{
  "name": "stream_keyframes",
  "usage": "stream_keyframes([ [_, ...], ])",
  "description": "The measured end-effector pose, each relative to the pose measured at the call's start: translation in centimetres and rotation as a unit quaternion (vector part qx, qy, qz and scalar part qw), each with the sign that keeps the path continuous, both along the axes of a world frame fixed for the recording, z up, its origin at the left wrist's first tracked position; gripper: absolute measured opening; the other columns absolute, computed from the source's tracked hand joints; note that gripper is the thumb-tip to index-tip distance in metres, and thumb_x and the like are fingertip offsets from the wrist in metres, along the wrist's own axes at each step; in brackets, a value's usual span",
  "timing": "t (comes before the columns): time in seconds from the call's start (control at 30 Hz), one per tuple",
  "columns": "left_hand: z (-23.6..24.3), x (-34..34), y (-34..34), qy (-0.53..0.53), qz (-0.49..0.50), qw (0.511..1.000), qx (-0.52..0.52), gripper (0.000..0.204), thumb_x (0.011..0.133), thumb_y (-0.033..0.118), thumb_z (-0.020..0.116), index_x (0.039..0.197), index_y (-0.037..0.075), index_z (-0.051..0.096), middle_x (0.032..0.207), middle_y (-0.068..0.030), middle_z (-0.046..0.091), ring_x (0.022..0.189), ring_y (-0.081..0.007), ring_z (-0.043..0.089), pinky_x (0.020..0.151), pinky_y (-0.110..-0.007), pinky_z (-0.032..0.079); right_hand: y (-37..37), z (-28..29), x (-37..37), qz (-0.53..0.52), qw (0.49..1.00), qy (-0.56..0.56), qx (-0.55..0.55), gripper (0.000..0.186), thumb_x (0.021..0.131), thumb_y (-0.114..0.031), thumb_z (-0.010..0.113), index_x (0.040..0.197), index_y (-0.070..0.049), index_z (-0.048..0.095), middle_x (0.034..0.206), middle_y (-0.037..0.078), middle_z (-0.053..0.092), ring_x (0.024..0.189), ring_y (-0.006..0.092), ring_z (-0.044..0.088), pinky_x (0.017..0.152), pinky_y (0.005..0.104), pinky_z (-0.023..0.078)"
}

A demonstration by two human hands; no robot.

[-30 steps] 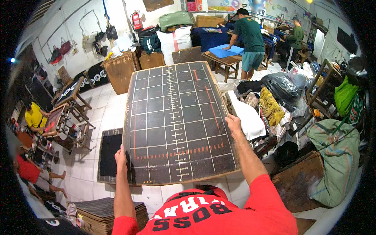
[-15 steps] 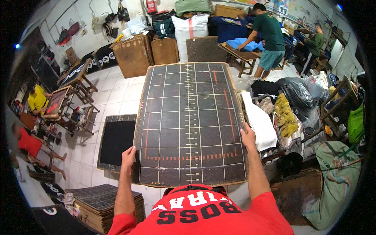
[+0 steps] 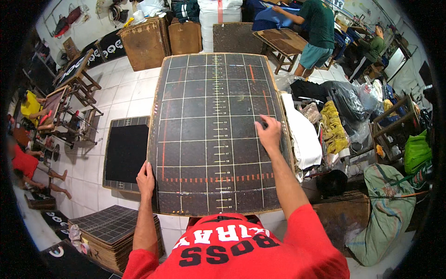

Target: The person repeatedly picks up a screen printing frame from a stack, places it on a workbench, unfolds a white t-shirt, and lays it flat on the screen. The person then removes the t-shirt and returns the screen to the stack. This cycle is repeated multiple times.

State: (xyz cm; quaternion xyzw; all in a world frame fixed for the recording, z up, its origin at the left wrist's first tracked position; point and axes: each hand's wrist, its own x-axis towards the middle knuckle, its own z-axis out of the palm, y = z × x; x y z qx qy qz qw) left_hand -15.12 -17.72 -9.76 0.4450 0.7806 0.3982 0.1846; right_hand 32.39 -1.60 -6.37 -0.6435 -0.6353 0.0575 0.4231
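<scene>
A large dark board (image 3: 200, 111) with pale grid lines, centre scale and red marks fills the middle before me. My left hand (image 3: 145, 177) is closed on its left edge near the lower corner. My right hand (image 3: 269, 132) rests over the board's right half, fingers apart and slightly bent, apparently touching the surface and holding nothing. Left of the board, a black panel (image 3: 125, 153) lies on another gridded board (image 3: 128, 122).
A stack of gridded boards (image 3: 109, 239) stands lower left. Cloth and bag piles (image 3: 341, 111) crowd the right. A co-worker in green (image 3: 318, 23) stands by a wooden table (image 3: 281, 42); others are at left (image 3: 30, 109) and far right (image 3: 374, 46). Wooden panels (image 3: 141, 44) lean behind.
My right hand has left the board's right edge and moved up and inward onto its surface. The view has shifted. The co-worker in green has lifted blue fabric from the table.
</scene>
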Motion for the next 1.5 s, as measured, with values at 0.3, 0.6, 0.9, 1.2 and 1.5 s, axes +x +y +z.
stream_keyframes([
  [0.3, 0.7, 0.8, 0.1, 0.037, 0.025, 0.999, -0.028, 0.045, 0.104, 0.038, 0.054, 0.119, -0.001, 0.070, 0.104, -0.0233, 0.074, 0.097, -0.0359, 0.072, 0.083, -0.042, 0.053, 8.0, 1.3, -0.8, 0.116, 0.987, -0.111, -0.018, 0.020, 0.085, -0.028, 0.078, 0.089, -0.009, 0.073, 0.089, 0.011, 0.064, 0.089, 0.0322, 0.062, 0.081, 0.0440, 0.050],
  [0.6, 0.5, 0.9, 0.3, 0.035, 0.032, 0.998, -0.036, 0.044, 0.103, 0.039, 0.054, 0.116, 0.000, 0.071, 0.102, -0.0251, 0.073, 0.099, -0.0419, 0.070, 0.083, -0.044, 0.053, 6.5, -0.2, 9.3, -0.063, 0.998, 0.011, -0.020, 0.017, 0.086, -0.019, 0.075, 0.086, -0.002, 0.070, 0.089, 0.015, 0.072, 0.083, 0.0293, 0.070, 0.077, 0.0388, 0.053],
  [0.9, 0.4, 0.6, 0.6, 0.032, 0.016, 0.999, -0.039, 0.043, 0.104, 0.039, 0.052, 0.111, 0.000, 0.071, 0.097, -0.0278, 0.071, 0.095, -0.0454, 0.068, 0.077, -0.047, 0.051, -10.2, -5.7, 20.7, -0.159, 0.954, -0.068, -0.244, 0.024, 0.090, -0.014, 0.061, 0.108, -0.008, 0.076, 0.098, 0.021, 0.074, 0.095, 0.0364, 0.071, 0.085, 0.0424, 0.054],
  [1.2, -0.8, -0.3, 1.0, 0.071, -0.011, 0.994, -0.078, 0.053, 0.106, 0.046, 0.042, 0.107, 0.000, 0.068, 0.099, -0.0292, 0.069, 0.097, -0.0502, 0.065, 0.080, -0.054, 0.049, -20.2, -6.8, 13.5, -0.018, 0.902, 0.288, -0.320, 0.075, 0.108, -0.053, 0.036, 0.149, 0.009, 0.040, 0.154, 0.021, 0.045, 0.146, 0.0292, 0.038, 0.120, 0.0348, 0.027],
  [1.5, -0.8, 0.9, 0.4, 0.274, -0.017, 0.961, -0.021, 0.059, 0.105, 0.043, 0.047, 0.143, -0.002, 0.050, 0.148, -0.0265, 0.047, 0.138, -0.0421, 0.045, 0.111, -0.049, 0.037, -19.5, -6.5, 13.2, 0.005, 0.901, 0.328, -0.282, 0.075, 0.108, -0.052, 0.040, 0.154, 0.007, 0.033, 0.157, 0.018, 0.040, 0.148, 0.0243, 0.032, 0.122, 0.0332, 0.023],
])
